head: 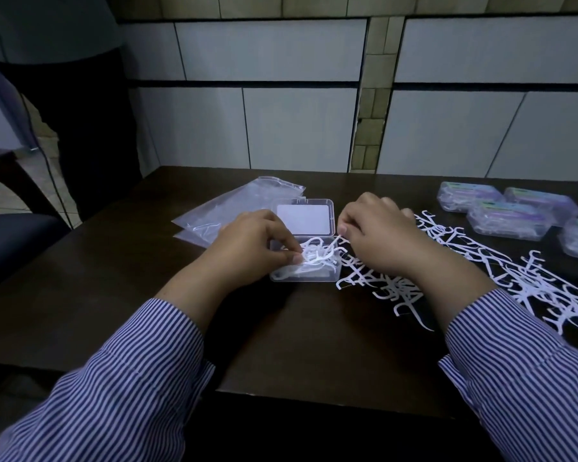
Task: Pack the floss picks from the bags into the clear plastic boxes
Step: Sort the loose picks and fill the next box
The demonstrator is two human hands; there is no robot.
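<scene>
An open clear plastic box [302,276] sits mid-table with its lid [303,217] folded back. White floss picks [317,256] fill it in a tangle. My left hand [254,241] is at the box's left side, its fingertips pinching picks inside. My right hand [377,231] is at the box's right edge, pinching one floss pick [337,242] that slants down into the box. A loose heap of floss picks [501,278] spreads over the table to the right, partly under my right forearm.
Clear plastic bags [227,208] lie flat behind and left of the box. Several closed, filled boxes [508,211] with coloured labels stand at the back right. The dark table [281,345] ends at a tiled wall. A chair [17,235] stands on the left.
</scene>
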